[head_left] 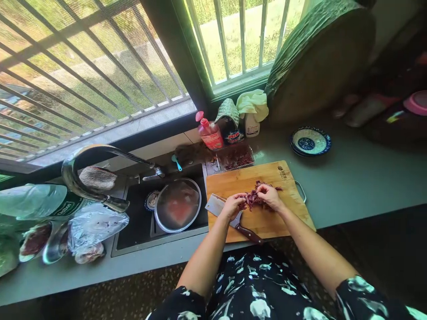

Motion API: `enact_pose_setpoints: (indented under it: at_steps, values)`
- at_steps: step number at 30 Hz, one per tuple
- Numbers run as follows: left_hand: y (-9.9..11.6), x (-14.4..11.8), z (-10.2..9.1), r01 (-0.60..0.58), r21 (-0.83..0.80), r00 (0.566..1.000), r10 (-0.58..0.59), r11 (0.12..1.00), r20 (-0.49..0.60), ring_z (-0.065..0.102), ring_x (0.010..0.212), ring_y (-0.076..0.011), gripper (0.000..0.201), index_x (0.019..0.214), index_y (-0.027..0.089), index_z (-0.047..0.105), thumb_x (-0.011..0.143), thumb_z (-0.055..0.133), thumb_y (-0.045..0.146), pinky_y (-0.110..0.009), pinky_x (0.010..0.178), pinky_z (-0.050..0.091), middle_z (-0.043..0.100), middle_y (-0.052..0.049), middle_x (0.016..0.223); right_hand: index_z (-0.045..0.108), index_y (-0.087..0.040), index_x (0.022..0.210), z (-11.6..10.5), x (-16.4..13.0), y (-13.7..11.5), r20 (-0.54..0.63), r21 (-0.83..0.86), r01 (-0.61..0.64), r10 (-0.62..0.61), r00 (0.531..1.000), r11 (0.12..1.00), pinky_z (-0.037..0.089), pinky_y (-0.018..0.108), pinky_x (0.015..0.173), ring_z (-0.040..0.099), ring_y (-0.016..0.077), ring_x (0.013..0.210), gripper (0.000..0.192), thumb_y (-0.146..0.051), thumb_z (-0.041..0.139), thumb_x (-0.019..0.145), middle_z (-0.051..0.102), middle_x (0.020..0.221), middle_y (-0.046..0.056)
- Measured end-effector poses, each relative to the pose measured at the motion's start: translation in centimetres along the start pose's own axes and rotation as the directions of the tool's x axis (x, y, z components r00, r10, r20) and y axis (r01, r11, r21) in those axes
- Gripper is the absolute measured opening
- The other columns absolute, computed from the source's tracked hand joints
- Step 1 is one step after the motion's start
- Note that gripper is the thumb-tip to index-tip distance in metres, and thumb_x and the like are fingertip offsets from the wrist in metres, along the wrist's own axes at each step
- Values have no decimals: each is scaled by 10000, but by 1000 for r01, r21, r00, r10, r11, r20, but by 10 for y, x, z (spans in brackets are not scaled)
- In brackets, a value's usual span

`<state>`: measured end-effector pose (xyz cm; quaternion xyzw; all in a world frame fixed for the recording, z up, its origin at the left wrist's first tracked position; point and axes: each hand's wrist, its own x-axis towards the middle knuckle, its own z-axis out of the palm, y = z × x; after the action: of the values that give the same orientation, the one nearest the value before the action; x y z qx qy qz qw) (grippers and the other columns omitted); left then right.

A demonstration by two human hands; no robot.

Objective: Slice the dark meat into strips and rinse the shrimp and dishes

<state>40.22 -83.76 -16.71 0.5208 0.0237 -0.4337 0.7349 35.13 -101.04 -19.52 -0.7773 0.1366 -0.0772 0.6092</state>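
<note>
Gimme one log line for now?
left hand: touching dark purple shreds | right hand: touching shreds | rectangular wooden board: under shreds and brown-handled metal cleaver

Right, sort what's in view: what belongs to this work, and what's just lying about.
Likely part of the work:
- purple shreds
- chopping board
- knife, lying on the board

Seemingly just lying about:
- plates
- soap bottle
- water bottle

The big clear bottle (40, 202) reads "Cestbon"; print on the black bottle (234, 133) and cutting board (230, 180) is illegible.
</note>
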Motion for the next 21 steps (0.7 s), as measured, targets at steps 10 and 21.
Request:
enact_pose_setpoints:
  at_steps: [10,21]
  values:
    - [-20,21,14,6,185,996,10,983,-87,518,535,-86,274,846,131,582,573,591,149,-239,579,435,585,-12,671,477,-180,670,-39,-8,5,-108,152,-149,167,980,977,288,185,411,341,56,422,138,-290,511,593,435,512,-70]
    - [-56,17,63,-443,659,855,507,608,106,246,1262,-241,578,1161,152,501,599,495,21,-357,1065,149,323,-101,1355,549,-167,706,-52,-14,5,-224,-72,-105,87,971,992,376,209,507,465,99,545,173,-316,551,617,553,622,-7]
